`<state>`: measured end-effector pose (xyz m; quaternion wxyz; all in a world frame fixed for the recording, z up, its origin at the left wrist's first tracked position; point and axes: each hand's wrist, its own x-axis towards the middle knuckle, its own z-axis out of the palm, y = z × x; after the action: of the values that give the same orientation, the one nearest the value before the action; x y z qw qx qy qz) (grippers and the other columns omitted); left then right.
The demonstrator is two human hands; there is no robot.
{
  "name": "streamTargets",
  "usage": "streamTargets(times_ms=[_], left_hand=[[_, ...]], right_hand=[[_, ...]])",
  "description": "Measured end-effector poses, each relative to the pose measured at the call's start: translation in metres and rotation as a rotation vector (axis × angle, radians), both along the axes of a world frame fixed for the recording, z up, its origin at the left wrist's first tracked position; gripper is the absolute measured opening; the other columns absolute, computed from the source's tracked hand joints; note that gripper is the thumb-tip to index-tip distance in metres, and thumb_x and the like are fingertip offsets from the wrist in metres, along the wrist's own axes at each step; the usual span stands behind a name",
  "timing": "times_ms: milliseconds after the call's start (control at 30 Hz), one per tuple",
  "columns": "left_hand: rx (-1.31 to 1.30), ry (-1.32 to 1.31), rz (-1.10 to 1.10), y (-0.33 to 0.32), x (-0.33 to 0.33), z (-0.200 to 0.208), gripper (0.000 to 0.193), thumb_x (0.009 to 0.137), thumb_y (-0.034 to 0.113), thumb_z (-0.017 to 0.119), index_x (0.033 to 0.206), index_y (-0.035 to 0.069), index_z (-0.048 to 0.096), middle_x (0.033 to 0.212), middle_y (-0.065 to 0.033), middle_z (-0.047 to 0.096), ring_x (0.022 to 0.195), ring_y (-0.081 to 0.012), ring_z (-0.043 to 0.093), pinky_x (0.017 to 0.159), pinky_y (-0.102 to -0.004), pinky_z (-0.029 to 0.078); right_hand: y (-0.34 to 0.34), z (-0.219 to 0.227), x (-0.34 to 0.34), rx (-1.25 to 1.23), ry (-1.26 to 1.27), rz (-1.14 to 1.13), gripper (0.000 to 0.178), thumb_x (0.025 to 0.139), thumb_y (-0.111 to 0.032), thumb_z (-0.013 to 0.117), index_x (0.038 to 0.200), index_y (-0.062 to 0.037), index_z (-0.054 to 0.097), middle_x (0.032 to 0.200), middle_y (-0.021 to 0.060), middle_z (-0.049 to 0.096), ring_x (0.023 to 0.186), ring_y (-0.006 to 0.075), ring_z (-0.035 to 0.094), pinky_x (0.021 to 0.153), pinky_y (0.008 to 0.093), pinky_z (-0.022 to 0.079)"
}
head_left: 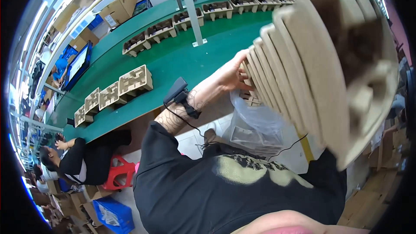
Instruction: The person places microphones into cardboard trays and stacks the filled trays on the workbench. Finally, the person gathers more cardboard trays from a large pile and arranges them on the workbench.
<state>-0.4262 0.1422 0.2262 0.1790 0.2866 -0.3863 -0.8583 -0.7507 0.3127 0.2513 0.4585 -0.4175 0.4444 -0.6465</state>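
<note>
A tall stack of nested brown moulded-pulp trays [299, 73] is held up in front of me on the right, tilted over sideways. My left hand [236, 73] grips its lower left end, fingers wrapped on the tray edges. The nearest tray of the stack looms large and blurred at the upper right. My right hand is out of sight; the stack covers that side. On my left wrist sits a black strap [190, 107] with a small dark device and a cable. Under the stack, a clear plastic bag [260, 119] hangs around more pulp trays.
Several pulp trays [135, 80] line the near edge of the green table [173, 58]. Another row of trays [216, 10] with dark parts runs along the far side, by a metal post [195, 17]. At left, a person [82, 158] sits near a red stool [119, 172].
</note>
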Motion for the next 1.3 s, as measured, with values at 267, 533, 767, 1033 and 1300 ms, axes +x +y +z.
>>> streamTargets(times_ms=[267,533,767,1033,1300], left_hand=[[0.289,0.476,0.48,-0.037,0.083,-0.014,0.069,0.087,0.059,0.052,0.139,0.021,0.029,0.14,-0.0142,0.028,0.13,-0.0358,0.031,0.101,-0.0645,0.035],[0.486,0.723,0.659,-0.077,0.111,0.009,0.058,0.092,0.052,0.05,0.136,0.017,0.034,0.143,-0.0138,0.028,0.132,-0.0338,0.03,0.104,-0.0589,0.036],[0.211,0.525,0.3,-0.108,0.096,0.001,0.06,0.094,0.048,0.05,0.134,0.009,0.032,0.138,-0.0156,0.038,0.12,-0.0311,0.051,0.093,-0.0477,0.051],[0.018,0.209,-0.131,-0.18,0.052,0.009,0.055,0.098,0.041,0.044,0.132,-0.002,0.037,0.132,-0.0156,0.049,0.118,-0.0274,0.055,0.08,-0.0361,0.057],[-1.275,-0.313,-0.212,-0.175,0.079,0.081,0.044,0.095,0.029,0.051,0.128,0.0,0.05,0.113,-0.0131,0.063,0.097,-0.02,0.064,0.074,-0.0293,0.055]], right_hand=[[-0.304,0.08,0.108,0.076,0.039,0.476,0.06,0.097,-0.049,0.035,0.136,-0.0042,0.046,0.134,0.0115,0.051,0.115,0.0235,0.054,0.1,0.0381,0.039],[-0.448,0.043,0.21,-0.019,-0.056,0.395,0.062,0.095,-0.051,0.04,0.132,-0.0026,0.049,0.128,0.0102,0.057,0.111,0.0189,0.056,0.091,0.0289,0.045],[-0.433,0.08,0.199,-0.147,-0.01,0.365,0.059,0.095,-0.048,0.04,0.132,-0.0023,0.049,0.128,0.0101,0.057,0.111,0.0183,0.056,0.092,0.0295,0.045],[-0.369,0.194,0.168,-0.447,0.207,0.367,0.057,0.096,-0.045,0.041,0.132,-0.0019,0.049,0.127,0.0101,0.056,0.111,0.0175,0.056,0.094,0.0302,0.045],[-0.363,0.236,0.14,-0.542,0.378,0.347,0.053,0.096,-0.041,0.042,0.13,-0.0018,0.049,0.125,0.0093,0.057,0.109,0.0166,0.057,0.094,0.0305,0.044]])
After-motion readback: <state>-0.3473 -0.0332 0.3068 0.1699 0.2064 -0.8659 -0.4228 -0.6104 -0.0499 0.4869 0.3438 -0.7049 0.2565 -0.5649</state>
